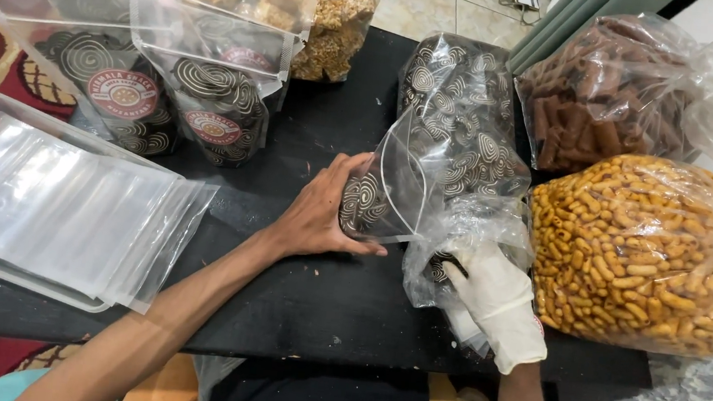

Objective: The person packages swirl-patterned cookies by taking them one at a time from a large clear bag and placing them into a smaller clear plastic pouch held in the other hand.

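Two hands: left (pixel 320 214) cups pouch (pixel 378 198), gloved right (pixel 495 297) reaches into bag (pixel 460 123).

Bare left hand (pixel 320 214) gripping small clear pouch (pixel 384 190) of spiral snacks, gloved right hand (pixel 495 297) inside big bag (pixel 467 133)

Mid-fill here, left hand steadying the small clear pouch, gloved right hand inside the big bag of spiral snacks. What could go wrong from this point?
1. The small pouch stands only in the left hand; if the grip slips, it could tip and spill onto the black table.
2. The right hand is wrapped in loose plastic of the big spiral-snack bag; pulling out could drag the bag or crush pieces.
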